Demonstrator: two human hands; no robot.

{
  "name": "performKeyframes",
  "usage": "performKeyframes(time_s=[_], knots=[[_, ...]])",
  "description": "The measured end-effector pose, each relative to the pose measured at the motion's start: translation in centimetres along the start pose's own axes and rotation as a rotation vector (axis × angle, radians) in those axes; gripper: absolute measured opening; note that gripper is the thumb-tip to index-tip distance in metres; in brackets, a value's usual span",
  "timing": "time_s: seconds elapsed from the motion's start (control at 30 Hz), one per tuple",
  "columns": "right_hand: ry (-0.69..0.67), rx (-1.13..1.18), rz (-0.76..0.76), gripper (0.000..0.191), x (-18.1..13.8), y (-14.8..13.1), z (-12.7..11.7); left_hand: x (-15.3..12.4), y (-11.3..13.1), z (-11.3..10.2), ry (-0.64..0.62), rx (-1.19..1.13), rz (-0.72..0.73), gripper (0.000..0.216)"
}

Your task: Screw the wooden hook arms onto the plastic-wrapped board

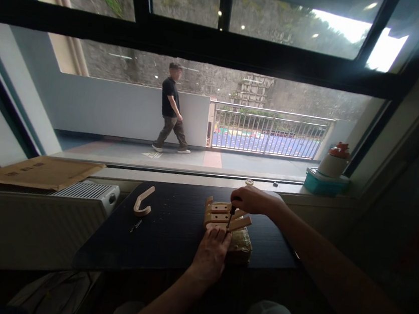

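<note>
My right hand [252, 199] is closed around the handle of a screwdriver [231, 214]. The screwdriver stands nearly upright, its tip down at the front one of several curved wooden hooks [219, 217]. These hooks sit side by side on a block wrapped in shiny brownish tape [240, 243]. Bent fingers of my left hand [214, 251] hold the front hook from the near side and hide part of it. Farther left on the dark table [169, 243] lies a loose wooden hook [142, 204], with a few small screws [135, 226] near it.
A radiator [88, 193] with flat cardboard [37, 170] on top stands to the left. On the sill beyond the table are a roll of tape [249, 182] and a teal box [323, 182] bearing a white bottle [333, 163]. Outside the window a person [170, 102] walks.
</note>
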State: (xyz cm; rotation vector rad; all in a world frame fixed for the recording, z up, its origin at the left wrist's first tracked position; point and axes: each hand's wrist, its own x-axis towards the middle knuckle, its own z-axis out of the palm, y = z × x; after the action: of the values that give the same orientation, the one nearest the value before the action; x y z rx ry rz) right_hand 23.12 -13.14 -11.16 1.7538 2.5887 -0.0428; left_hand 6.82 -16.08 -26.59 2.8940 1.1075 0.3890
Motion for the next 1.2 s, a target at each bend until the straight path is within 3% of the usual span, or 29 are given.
performKeyframes(time_s=[0.23, 0.47, 0.9, 1.2], knots=[[0.007, -0.028, 0.027, 0.029, 0.22, 0.39, -0.08, -0.04, 0.09, -0.10, 0.011, 0.005, -0.010, 0.067], [0.008, 0.024, -0.077, 0.026, 0.05, 0.62, -0.17, -0.05, 0.08, -0.15, 0.000, -0.002, -0.008, 0.069], [-0.022, -0.063, 0.054, 0.032, 0.16, 0.79, -0.05, -0.02, 0.16, -0.03, 0.028, 0.030, 0.015, 0.066], [-0.047, -0.015, -0.016, 0.027, 0.00, 0.80, 0.15, -0.02, 0.26, -0.24, 0.011, 0.034, 0.018, 0.068]])
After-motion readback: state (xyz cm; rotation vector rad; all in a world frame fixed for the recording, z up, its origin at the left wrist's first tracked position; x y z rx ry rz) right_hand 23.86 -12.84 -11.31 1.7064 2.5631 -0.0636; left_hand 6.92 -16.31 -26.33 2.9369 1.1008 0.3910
